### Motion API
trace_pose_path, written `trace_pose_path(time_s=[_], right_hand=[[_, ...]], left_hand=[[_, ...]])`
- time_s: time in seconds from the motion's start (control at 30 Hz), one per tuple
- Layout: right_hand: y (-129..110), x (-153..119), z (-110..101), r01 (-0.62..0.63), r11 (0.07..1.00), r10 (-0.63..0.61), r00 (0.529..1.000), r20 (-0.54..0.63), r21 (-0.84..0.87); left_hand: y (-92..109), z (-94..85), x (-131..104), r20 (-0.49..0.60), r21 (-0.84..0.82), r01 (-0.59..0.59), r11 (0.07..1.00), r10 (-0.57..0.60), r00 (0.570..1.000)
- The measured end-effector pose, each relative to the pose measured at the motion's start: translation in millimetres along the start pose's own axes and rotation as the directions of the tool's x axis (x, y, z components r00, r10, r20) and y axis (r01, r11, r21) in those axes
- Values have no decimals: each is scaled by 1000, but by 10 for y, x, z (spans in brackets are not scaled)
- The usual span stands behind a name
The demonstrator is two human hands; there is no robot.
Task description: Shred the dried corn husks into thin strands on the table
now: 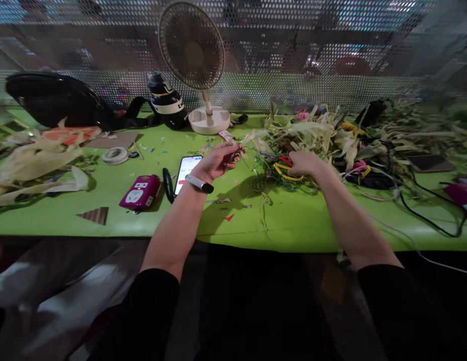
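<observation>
My left hand point(220, 159) is closed in a pinch over the table. Its fingertips hold the end of a pale dried corn husk point(252, 136), with a small reddish bit at the pinch. To the right, my right hand point(304, 164) reaches down with curled fingers onto the red handle of scissors point(284, 161), whose blades point left. Beneath that hand lies a yellow looped handle point(287, 174); whether it belongs to the same tool I cannot tell. Around them spread green stringy fibres point(269, 173) and a heap of dried husks point(316, 130).
A fan point(209, 120), bottle point(169, 103) and black bag point(63, 103) stand along the back. A phone point(187, 168), purple box point(141, 193) and tape roll point(115, 155) lie left. More husks point(48, 158) are far left; black cables point(414, 205) cross the right.
</observation>
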State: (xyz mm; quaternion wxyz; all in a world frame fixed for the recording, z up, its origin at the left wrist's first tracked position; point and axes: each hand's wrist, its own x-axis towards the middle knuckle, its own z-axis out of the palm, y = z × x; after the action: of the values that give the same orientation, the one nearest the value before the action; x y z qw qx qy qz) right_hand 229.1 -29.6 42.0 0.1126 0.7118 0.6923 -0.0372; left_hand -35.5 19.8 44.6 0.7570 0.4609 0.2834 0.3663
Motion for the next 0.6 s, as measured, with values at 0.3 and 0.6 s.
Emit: trace_pose_path(time_s=[0.3, 0.6], right_hand=[[-5, -94, -120, 50, 998, -52, 998, 44, 36], [260, -133, -298, 12, 972, -20, 999, 33, 235]], left_hand=[[25, -16, -14, 29, 47, -11, 999, 9, 1000], [43, -35, -20, 15, 64, -17, 998, 16, 1000]])
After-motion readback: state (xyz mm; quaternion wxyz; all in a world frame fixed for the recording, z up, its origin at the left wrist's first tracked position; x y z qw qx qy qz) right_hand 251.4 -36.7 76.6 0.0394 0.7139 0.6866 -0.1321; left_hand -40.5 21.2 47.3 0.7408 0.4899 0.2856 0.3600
